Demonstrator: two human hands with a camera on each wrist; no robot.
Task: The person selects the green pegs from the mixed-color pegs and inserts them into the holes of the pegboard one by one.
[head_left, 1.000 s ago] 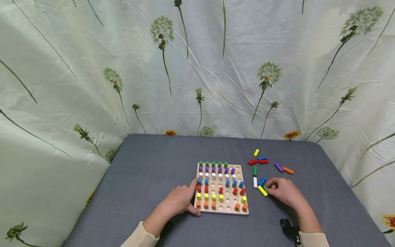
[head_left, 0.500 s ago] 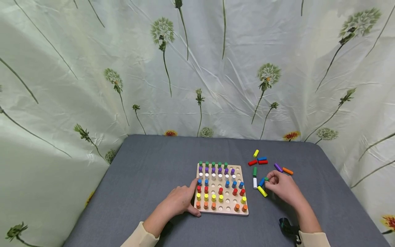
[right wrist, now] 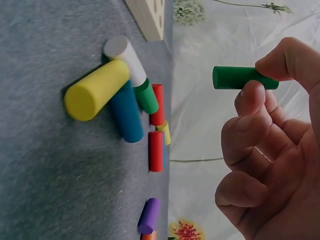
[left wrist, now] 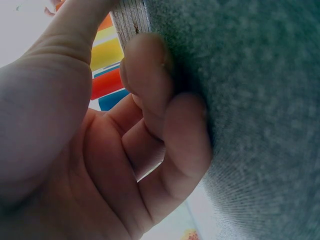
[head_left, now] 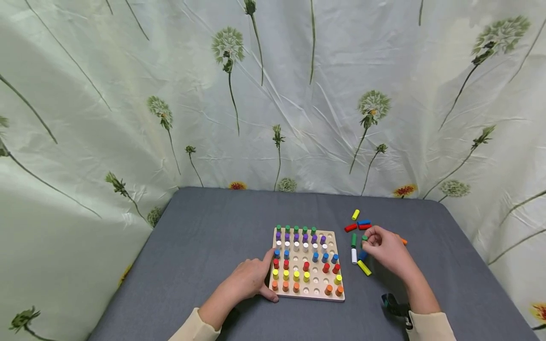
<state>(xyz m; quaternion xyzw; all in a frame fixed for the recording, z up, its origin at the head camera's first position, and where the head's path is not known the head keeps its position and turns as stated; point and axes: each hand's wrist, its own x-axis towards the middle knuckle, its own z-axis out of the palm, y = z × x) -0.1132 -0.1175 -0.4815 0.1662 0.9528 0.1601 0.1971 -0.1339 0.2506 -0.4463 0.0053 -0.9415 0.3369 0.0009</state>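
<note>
In the head view a wooden pegboard (head_left: pixel 308 297) holds rows of coloured pegs standing upright, with several bare holes among them. My left hand (head_left: pixel 250 279) holds its near left corner, thumb at the front edge and index finger along the left side. The left wrist view shows the other fingers (left wrist: pixel 187 135) bent beside the board's edge, close to the cloth. My right hand (head_left: pixel 390 251) pinches a green peg (right wrist: pixel 235 78) between thumb and index finger, raised above the table, while its other fingers curl loosely.
Loose pegs lie right of the board: a white peg (head_left: pixel 354 256), a yellow peg (head_left: pixel 364 268), a blue peg (right wrist: pixel 126 115) and another green peg (head_left: pixel 353 240). Farther back are red pegs (head_left: pixel 350 228) and more. A floral curtain (head_left: pixel 256 94) hangs behind the grey table (head_left: pixel 222 222).
My right hand has picked the green peg up from the table beside the yellow and blue ones, lifting it and shifting slightly away and left. The left hand stays at the board.
</note>
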